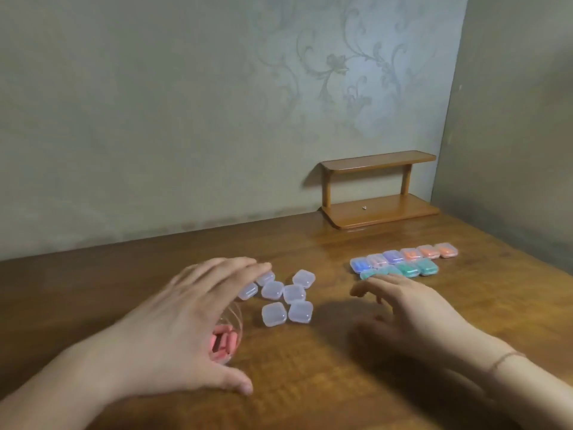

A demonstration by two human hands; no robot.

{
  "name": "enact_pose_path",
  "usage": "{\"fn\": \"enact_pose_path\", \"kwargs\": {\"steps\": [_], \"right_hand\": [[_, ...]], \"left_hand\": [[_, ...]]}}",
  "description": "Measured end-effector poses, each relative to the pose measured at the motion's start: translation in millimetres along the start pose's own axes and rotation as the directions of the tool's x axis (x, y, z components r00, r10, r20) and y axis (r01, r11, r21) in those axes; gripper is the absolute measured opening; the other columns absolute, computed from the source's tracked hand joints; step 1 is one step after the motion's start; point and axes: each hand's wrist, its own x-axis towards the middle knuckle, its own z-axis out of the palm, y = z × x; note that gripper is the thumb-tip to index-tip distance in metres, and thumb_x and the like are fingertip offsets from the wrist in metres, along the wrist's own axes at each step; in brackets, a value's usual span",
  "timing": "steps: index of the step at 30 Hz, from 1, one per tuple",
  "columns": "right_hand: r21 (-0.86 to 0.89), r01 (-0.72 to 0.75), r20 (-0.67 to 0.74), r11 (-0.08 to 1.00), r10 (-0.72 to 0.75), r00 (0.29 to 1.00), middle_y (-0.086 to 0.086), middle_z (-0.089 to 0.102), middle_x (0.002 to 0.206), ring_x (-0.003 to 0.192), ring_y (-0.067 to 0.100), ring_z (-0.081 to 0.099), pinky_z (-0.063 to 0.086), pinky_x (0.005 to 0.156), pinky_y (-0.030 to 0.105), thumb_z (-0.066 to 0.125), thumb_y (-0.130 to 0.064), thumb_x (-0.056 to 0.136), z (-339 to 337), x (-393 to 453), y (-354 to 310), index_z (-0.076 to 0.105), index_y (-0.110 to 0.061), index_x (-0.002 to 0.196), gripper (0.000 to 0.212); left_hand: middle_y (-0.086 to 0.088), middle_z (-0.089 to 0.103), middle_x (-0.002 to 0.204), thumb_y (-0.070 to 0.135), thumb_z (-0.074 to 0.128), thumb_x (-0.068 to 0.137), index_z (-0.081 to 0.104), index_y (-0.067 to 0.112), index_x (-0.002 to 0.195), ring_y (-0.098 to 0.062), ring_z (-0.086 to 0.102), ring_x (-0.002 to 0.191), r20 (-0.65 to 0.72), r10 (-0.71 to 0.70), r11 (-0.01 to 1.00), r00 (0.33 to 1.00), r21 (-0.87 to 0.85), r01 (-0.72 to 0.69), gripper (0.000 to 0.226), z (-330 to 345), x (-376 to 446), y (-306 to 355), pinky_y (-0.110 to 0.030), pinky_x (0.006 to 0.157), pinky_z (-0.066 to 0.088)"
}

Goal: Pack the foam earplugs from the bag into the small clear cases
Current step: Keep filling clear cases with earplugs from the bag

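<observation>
1. The pink foam earplugs (pixel 221 341) lie in a clear bag (pixel 232 318) at lower left of centre, mostly hidden under the left hand (pixel 173 321). That hand is spread flat and relaxed above the bag, fingertips reaching the nearest of the empty clear cases (pixel 286 297); whether it touches the bag I cannot tell.
2. The empty cases sit in a loose cluster at mid-frame, some touching each other. The filled cases (pixel 406 260), holding blue, lilac, orange and green plugs, stand in two neat rows to the right of centre.
3. The right hand (pixel 409 301) hovers open, fingers loosely extended, holding nothing, with its fingertips just beside the nearest green-filled case.
4. Risks, as I judge them: the left fingers could knock the light empty cases apart or off their cluster; the bag is thin and slack, so plugs could spill and roll when it is lifted; springy foam may stop a lid from snapping shut; the right hand could nudge the finished rows out of line.
5. Everything rests on a glossy brown wooden table (pixel 310 383).
6. A small two-tier wooden shelf (pixel 378 193) stands at the table's far right corner, against pale floral wallpaper (pixel 341 72) filling the upper frame.
</observation>
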Motion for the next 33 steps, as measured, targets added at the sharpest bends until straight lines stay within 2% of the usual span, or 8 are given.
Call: {"fn": "enact_pose_path", "kwargs": {"steps": [6, 12, 16, 20, 22, 25, 30, 33], "right_hand": [[0.001, -0.048, 0.144, 0.999, 0.048, 0.988, -0.017, 0.053, 0.126, 0.094, 0.001, 0.047, 0.05, 0.082, 0.02, 0.063, -0.068, 0.076, 21, 28, -58, 0.04, -0.04, 0.121, 0.057], [-0.005, -0.085, 0.048, 0.996, 0.085, 0.995, -0.021, 0.053, 0.098, 0.083, -0.002, 0.05, 0.049, 0.069, 0.016, 0.065, -0.062, 0.078, 32, 34, -74, 0.047, -0.042, 0.105, 0.039], [-0.039, -0.045, -0.002, 0.998, 0.045, 0.999, -0.028, 0.049, 0.089, 0.076, -0.01, 0.045, 0.039, 0.06, 0.009, 0.063, -0.063, 0.078, 36, 30, -81, 0.049, -0.044, 0.096, 0.03], [0.008, -0.027, -0.054, 1.0, 0.028, 0.998, -0.028, 0.051, 0.093, 0.086, 0.0, 0.054, 0.042, 0.064, 0.011, 0.067, -0.058, 0.075, 30, 28, -96, 0.051, -0.046, 0.097, 0.03], [0.112, 0.058, -0.128, 0.992, -0.044, 0.991, -0.025, 0.055, 0.094, 0.088, 0.004, 0.058, 0.048, 0.067, 0.017, 0.062, -0.063, 0.07, 22, 34, -114, 0.057, -0.042, 0.097, 0.035], [0.204, 0.258, -0.224, 0.944, -0.212, 0.951, -0.027, 0.055, 0.099, 0.094, 0.002, 0.056, 0.054, 0.071, 0.025, 0.055, -0.065, 0.072, 10, 53, -161, 0.06, -0.038, 0.102, 0.041], [0.253, 0.557, -0.413, 0.791, -0.432, 0.802, -0.022, 0.063, 0.105, 0.097, 0.007, 0.059, 0.055, 0.073, 0.033, 0.067, -0.038, 0.085, 21, 77, -220, 0.063, -0.023, 0.1, 0.022], [0.273, 0.586, -0.494, 0.763, -0.412, 0.766, -0.015, 0.068, 0.11, 0.099, 0.007, 0.064, 0.054, 0.075, 0.031, 0.072, -0.023, 0.081, 41, 77, -226, 0.064, -0.018, 0.092, 0.014]], "left_hand": [[0.036, -0.011, 0.146, 0.081, 0.077, 0.042, -0.031, 0.064, 0.132, 0.006, -0.006, 0.139, 0.258, -0.146, 0.974, 0.955, -0.131, 0.184, 0.142, 29, -38, -71, -0.023, 0.118, 0.002], [0.028, 0.029, 0.147, 0.063, 0.081, 0.061, 0.016, 0.072, 0.13, 0.004, 0.026, 0.137, 0.271, -0.083, 0.914, 0.959, -0.362, 0.181, 0.095, 52, -31, -108, -0.03, 0.119, 0.026], [0.034, 0.013, 0.143, 0.039, 0.082, 0.075, 0.027, 0.065, 0.133, 0.011, 0.006, 0.137, 0.377, 0.024, 0.894, 0.926, -0.422, 0.149, 0.085, 44, -34, -118, -0.018, 0.115, 0.011], [0.05, -0.012, 0.139, 0.044, 0.082, 0.074, 0.004, 0.072, 0.138, 0.019, -0.015, 0.133, 0.428, 0.099, 0.871, 0.898, -0.474, 0.13, 0.105, 31, -44, -125, -0.027, 0.117, 0.003], [0.046, -0.004, 0.15, 0.065, 0.076, 0.067, 0.003, 0.064, 0.145, 0.019, -0.006, 0.14, 0.294, 0.135, 0.728, 0.946, -0.677, 0.107, 0.107, 25, -50, -126, -0.027, 0.12, 0.005], [0.016, 0.04, 0.153, 0.072, 0.069, 0.068, 0.035, 0.04, 0.148, -0.006, 0.034, 0.143, 0.061, -0.057, 0.239, 0.996, -0.968, 0.073, 0.093, 18, -61, -111, -0.035, 0.117, 0.027], [-0.02, 0.068, 0.12, 0.022, 0.068, 0.085, 0.073, 0.005, 0.111, -0.03, 0.065, 0.114, 0.071, -0.303, -0.295, 0.95, -0.955, -0.022, 0.031, 22, -70, -76, -0.032, 0.088, 0.058], [-0.024, 0.069, 0.117, 0.018, 0.078, 0.077, 0.072, 0.0, 0.112, -0.03, 0.069, 0.105, 0.083, -0.319, -0.506, 0.944, -0.857, -0.096, 0.04, 37, -76, -78, -0.032, 0.083, 0.059]]}}
